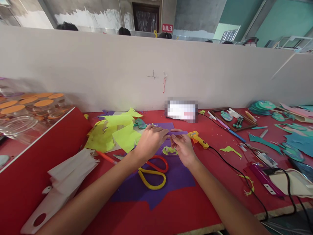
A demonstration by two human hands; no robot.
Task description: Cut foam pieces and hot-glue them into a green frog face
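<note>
Between my two hands is a narrow purple strip (179, 133), held level above the table. My left hand (152, 138) pinches its left end, and my right hand (183, 147) grips it from below near the middle. Just under them lies a yellow-green cut-out piece (170, 150) on a purple sheet (176, 176). Scissors with one red and one yellow handle (156, 187) rest on that sheet, close to my left wrist. A yellow glue gun (199, 139) lies right of my right hand, its nozzle end partly hidden.
Yellow-green sheets (127, 130) lie behind my left arm, beside white cloth-like strips (70, 173). Rightward are a brown tray (244, 127), teal cut-outs (262, 106), a magenta device (266, 179) and black cords. A red divider (49, 153) and jars with orange lids (44, 103) stand left.
</note>
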